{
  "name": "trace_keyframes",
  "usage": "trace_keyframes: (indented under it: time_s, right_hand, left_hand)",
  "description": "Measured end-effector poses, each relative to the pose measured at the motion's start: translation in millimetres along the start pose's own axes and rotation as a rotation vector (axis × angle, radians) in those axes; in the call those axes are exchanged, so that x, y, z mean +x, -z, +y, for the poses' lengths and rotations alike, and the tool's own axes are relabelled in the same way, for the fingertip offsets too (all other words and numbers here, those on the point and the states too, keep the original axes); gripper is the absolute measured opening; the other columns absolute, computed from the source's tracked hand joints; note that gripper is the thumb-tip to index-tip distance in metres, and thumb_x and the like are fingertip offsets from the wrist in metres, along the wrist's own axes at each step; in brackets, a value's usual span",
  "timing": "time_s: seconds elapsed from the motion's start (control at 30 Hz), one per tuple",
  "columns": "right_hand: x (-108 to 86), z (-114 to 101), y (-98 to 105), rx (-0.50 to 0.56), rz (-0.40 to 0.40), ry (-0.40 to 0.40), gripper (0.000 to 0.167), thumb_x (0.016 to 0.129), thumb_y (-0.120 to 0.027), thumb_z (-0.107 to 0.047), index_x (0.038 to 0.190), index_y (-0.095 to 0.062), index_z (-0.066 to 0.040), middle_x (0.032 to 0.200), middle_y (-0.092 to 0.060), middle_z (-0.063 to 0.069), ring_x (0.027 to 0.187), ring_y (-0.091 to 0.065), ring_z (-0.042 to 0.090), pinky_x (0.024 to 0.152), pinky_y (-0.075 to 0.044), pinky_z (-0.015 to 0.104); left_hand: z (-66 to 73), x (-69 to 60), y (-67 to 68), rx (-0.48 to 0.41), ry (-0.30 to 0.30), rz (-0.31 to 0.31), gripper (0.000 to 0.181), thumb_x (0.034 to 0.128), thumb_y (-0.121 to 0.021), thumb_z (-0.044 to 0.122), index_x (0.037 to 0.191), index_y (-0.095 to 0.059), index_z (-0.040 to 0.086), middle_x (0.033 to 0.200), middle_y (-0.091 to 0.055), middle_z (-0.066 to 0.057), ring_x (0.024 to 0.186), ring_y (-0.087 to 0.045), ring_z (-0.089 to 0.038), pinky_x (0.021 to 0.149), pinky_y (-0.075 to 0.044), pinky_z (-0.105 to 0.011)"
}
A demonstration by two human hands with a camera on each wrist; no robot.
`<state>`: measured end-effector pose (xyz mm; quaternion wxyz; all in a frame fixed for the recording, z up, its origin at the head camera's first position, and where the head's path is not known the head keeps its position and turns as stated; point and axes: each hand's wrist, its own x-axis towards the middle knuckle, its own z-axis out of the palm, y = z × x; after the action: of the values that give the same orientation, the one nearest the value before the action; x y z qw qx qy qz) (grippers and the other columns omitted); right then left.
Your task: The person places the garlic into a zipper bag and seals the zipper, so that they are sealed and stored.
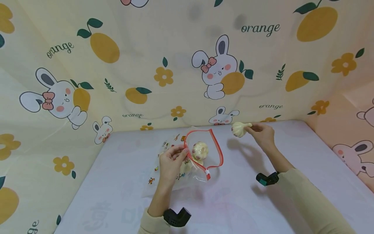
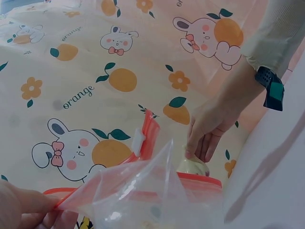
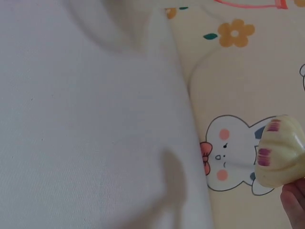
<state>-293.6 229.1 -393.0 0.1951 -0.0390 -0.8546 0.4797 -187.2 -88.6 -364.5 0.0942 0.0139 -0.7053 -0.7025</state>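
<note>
A clear zip bag (image 1: 181, 175) with a red zip edge and small printed pictures lies on the table, its mouth spread wide. My left hand (image 1: 172, 161) pinches the red edge at the near left side of the mouth. Inside the bag sits a garlic bulb (image 1: 200, 150), with another pale piece partly hidden beneath it. To the right of the bag, my right hand (image 1: 264, 136) holds a second garlic bulb (image 1: 239, 129) by its stem, raised above the table. Purple streaks mark that bulb in the right wrist view. A white slider (image 2: 138, 142) shows on the zip.
The white table (image 1: 122, 208) meets a cloth backdrop (image 1: 131, 65) printed with rabbits, oranges and flowers behind and at the sides. A black device is strapped on each wrist, the right one (image 1: 267, 178) and the left one (image 1: 177, 217).
</note>
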Motion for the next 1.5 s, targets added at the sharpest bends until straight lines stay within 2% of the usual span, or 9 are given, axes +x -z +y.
trace_keyframes:
  time_s: [0.17,0.53,0.8,1.5]
  right_hand:
    - [-1.1,-3,0,0.011,0.007,0.034,0.036,0.086,-0.073,-0.017,0.108,-0.067,0.010,0.107,-0.067,0.033,0.064,-0.048,-0.024,0.060,-0.045,-0.001]
    - [-5.5,-7,2,0.000,0.001,0.048,0.037,0.086,-0.072,-0.020,0.108,-0.067,0.009,0.107,-0.068,0.032,0.064,-0.048,-0.024,0.060,-0.045,-0.001]
    - [-11.0,-13,5,0.007,-0.014,0.068,0.037,0.087,-0.071,-0.019,0.109,-0.066,0.011,0.108,-0.067,0.033,0.066,-0.047,-0.025,0.062,-0.044,-0.003]
    - [-22.1,-29,6,0.017,-0.036,0.172,0.033,0.087,-0.071,-0.016,0.106,-0.066,0.011,0.103,-0.069,0.032,0.069,-0.049,-0.026,0.065,-0.045,-0.004]
  left_hand:
    - [0.2,0.3,-0.6,0.001,-0.001,0.001,0.023,0.0887,-0.067,0.007,0.107,-0.066,-0.008,0.099,-0.070,-0.023,0.072,-0.065,0.000,0.070,-0.060,-0.015]
    - [-0.5,0.1,-0.4,0.007,-0.015,-0.003,0.022,0.0888,-0.067,0.005,0.106,-0.066,-0.008,0.100,-0.070,-0.025,0.071,-0.064,0.001,0.069,-0.060,-0.015]
    - [-0.9,1.1,-1.1,-0.014,-0.002,0.004,0.021,0.0874,-0.067,0.002,0.105,-0.066,-0.009,0.097,-0.070,-0.023,0.070,-0.064,0.001,0.069,-0.059,-0.014]
    - [-1.3,0.0,-0.4,-0.003,-0.004,0.000,0.023,0.0883,-0.067,0.006,0.106,-0.066,-0.008,0.099,-0.070,-0.025,0.072,-0.065,0.001,0.070,-0.060,-0.015]
